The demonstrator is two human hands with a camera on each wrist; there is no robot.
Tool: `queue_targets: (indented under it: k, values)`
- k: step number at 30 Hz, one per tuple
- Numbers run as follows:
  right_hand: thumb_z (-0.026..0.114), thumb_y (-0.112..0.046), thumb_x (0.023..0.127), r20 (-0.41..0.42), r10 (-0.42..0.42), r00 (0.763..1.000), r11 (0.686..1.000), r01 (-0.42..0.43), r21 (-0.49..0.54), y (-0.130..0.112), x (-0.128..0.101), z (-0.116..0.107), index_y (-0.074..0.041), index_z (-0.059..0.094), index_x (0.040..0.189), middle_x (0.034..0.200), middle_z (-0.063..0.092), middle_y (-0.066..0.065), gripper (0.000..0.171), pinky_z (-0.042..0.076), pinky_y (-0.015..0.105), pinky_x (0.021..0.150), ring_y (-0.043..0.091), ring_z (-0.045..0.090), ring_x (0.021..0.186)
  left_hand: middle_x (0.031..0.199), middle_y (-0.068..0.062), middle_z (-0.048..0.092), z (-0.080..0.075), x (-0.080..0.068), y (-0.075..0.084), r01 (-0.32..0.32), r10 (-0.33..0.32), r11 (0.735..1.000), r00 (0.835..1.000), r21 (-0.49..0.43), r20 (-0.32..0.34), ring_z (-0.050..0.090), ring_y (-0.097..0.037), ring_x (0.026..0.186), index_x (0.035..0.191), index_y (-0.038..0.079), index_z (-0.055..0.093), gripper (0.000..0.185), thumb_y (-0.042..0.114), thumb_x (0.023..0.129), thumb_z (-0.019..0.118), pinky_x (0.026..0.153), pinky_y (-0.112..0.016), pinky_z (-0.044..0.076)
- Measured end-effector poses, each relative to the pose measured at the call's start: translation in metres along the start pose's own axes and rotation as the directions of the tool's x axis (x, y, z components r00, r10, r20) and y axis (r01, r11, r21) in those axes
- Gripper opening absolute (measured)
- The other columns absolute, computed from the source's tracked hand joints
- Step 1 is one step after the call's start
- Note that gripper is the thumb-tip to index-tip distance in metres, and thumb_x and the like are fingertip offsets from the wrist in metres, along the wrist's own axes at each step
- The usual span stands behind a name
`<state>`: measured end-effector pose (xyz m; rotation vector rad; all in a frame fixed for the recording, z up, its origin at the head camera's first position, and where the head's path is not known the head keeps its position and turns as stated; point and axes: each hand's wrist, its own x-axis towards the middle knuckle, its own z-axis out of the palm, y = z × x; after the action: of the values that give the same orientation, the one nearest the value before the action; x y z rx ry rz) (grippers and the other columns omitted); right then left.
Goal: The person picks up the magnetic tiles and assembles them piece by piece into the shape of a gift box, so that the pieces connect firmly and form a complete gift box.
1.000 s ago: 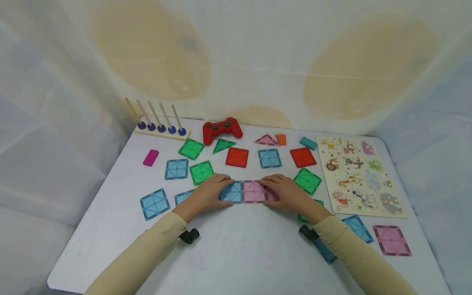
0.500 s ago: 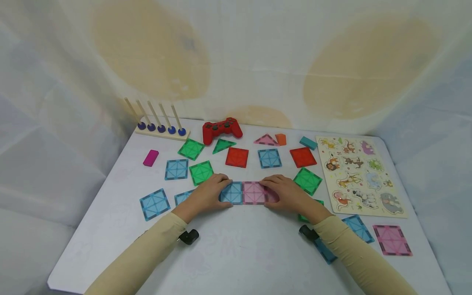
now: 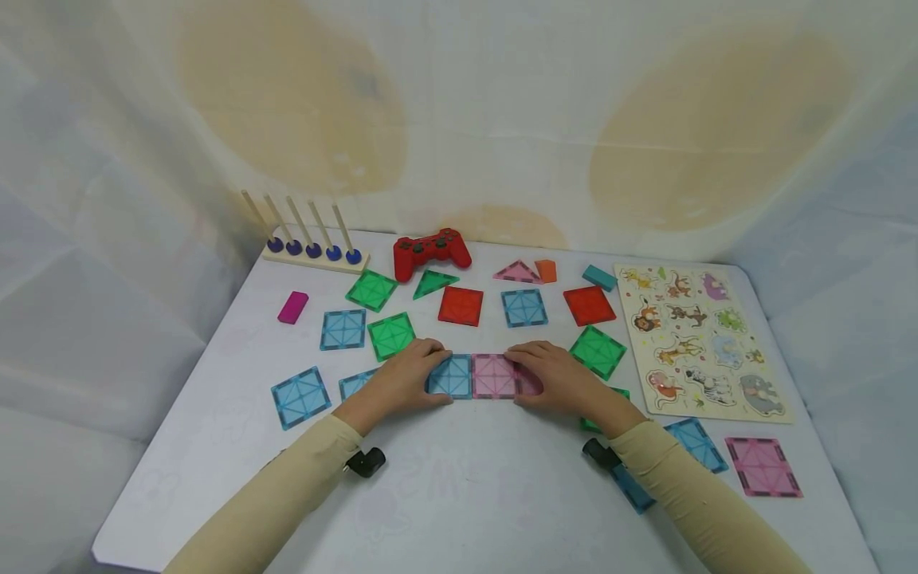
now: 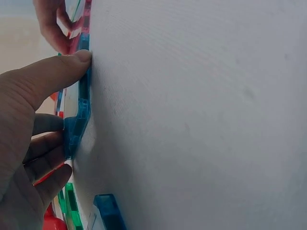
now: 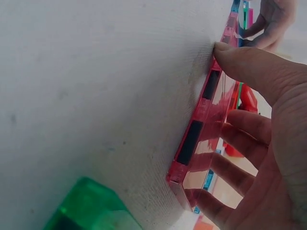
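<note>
Three square tiles lay flat, edge to edge, mid-bench (image 3: 459, 510): blue tile (image 3: 450, 376), middle pink tile (image 3: 495, 376), outer pink tile (image 3: 529, 383), the last partly covered. Left hand (image 3: 405, 379) pinched the blue tile, thumb on the near edge, fingers (image 4: 45, 144) slightly apart round the far side. Right hand (image 3: 562, 379) mirrored that on the outer pink tile, its fingers (image 5: 245, 145) fanned behind it; nothing gripped the middle pink tile. Handling, my read: light, stiff plastic, slick faces, low drop risk, though corners could have chipped. Dark bars (image 5: 191, 142) in the pink edge looked like magnets, so joints probably pulled themselves together but would have hinged if lifted from one end. Best hold was opposite rims at both outer tiles, low and level, pressing lightly inward; thumbs on the clear panels would likely have slid.
</note>
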<state>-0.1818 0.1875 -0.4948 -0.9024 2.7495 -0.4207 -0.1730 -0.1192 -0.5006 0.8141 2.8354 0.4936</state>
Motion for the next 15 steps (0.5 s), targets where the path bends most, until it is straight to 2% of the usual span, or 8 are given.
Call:
queue_targets:
  k: [4,9,15]
  values:
    - [0.082,-0.042,0.084,-0.004,-0.012,1.0,1.0,0.012,-0.001,-0.001,-0.001,0.0,-0.019,0.051,0.151,0.15,0.051,0.004,0.076,0.044,0.054,0.109,0.03,0.042,0.141,0.142,-0.005,0.052,0.001,-0.001,-0.001,0.006,-0.006,1.0,1.0,-0.011,0.005,0.048,-0.021,0.129,0.148,0.013,0.054,0.077,0.049,0.086,0.08,0.105,-0.037,0.05]
    - [0.081,-0.042,0.085,-0.007,-0.011,1.0,1.0,0.011,0.001,-0.002,-0.002,0.0,-0.019,0.052,0.15,0.15,0.051,0.004,0.075,0.043,0.054,0.11,0.03,0.041,0.141,0.146,-0.005,0.05,-0.002,-0.004,-0.006,0.049,-0.049,0.998,0.999,-0.038,0.017,0.048,-0.021,0.132,0.15,0.016,0.052,0.076,0.053,0.088,0.076,0.105,-0.039,0.05]
    - [0.081,-0.042,0.085,-0.01,-0.008,1.0,1.0,0.008,0.003,-0.002,-0.002,0.0,-0.019,0.051,0.15,0.15,0.051,0.004,0.075,0.043,0.054,0.11,0.03,0.041,0.141,0.148,-0.006,0.049,-0.007,-0.008,-0.02,0.091,-0.092,0.996,0.996,-0.024,-0.019,0.047,-0.024,0.137,0.148,0.016,0.054,0.067,0.051,0.093,0.07,0.106,-0.044,0.049]
